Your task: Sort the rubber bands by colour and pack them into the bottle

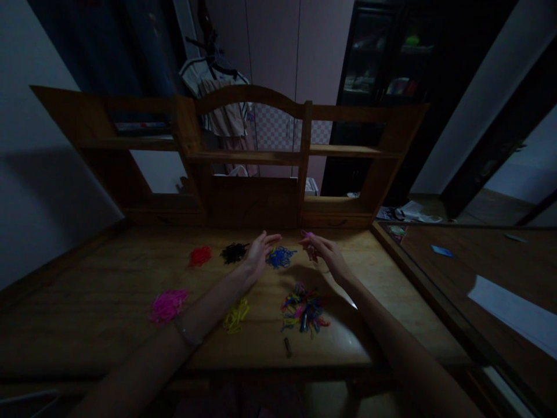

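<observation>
My right hand [322,249] is raised over the desk, thumb and fingers pinching a small purple-pink strip [307,233]. Its exact kind is too small to tell. My left hand [260,251] hovers between the black pile [234,252] and the blue pile [281,256], fingers stretched out and nothing seen in them. Below my right hand lies a mixed heap [304,310] of thin coloured strips. Separate piles of similar pieces are red [200,255], pink [169,305] and yellow [236,316]; my left forearm passes between the last two.
A small dark, narrow object [287,347] lies near the front edge of the wooden desk [108,273]. A wooden shelf unit [250,155] stands along the back. To the right, a lower brown surface [461,261] bears a white sheet [513,310] and a blue card [442,251].
</observation>
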`<state>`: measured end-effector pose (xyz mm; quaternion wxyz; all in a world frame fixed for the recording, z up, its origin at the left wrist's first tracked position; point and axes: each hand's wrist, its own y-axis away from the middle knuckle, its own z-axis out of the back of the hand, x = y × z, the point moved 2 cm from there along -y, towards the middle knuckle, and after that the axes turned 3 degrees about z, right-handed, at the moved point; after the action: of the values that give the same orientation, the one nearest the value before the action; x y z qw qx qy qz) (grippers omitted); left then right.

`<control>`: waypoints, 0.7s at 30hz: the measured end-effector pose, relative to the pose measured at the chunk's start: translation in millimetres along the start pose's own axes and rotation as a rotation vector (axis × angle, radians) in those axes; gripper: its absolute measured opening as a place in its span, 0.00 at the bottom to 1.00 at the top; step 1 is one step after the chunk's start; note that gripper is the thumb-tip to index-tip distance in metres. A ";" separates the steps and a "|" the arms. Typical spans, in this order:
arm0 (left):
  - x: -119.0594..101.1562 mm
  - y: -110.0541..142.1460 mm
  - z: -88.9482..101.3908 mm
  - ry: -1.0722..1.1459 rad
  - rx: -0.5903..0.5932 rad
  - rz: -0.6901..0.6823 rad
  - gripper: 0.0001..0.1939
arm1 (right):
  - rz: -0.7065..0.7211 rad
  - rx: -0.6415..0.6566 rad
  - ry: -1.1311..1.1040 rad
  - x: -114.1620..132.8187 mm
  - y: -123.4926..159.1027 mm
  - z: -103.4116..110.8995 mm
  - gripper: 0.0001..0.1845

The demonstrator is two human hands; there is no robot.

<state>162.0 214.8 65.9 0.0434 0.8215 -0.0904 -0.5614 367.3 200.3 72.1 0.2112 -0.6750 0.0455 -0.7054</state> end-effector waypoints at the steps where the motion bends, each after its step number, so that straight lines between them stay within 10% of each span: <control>1: 0.1 -0.6 1.2 -0.037 0.034 0.003 0.23 | 0.000 0.003 -0.007 -0.3 0.0 0.2 0.26; 8: -3.9 54.6 4.3 -0.412 0.087 -0.184 0.18 | 0.031 -0.006 -0.004 1.5 -0.1 0.6 0.25; 14: 25.9 145.3 -0.1 -1.011 0.405 -0.344 0.09 | 0.063 -0.016 0.011 9.6 2.0 -0.5 0.23; 21: 63.5 142.5 0.0 -1.448 0.419 -0.445 0.04 | 0.071 -0.013 0.060 6.2 2.6 -4.4 0.21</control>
<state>170.2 62.6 32.5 -0.2954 0.2409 -0.0334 -0.9239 363.7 194.7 76.6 0.2304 -0.6530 0.0802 -0.7170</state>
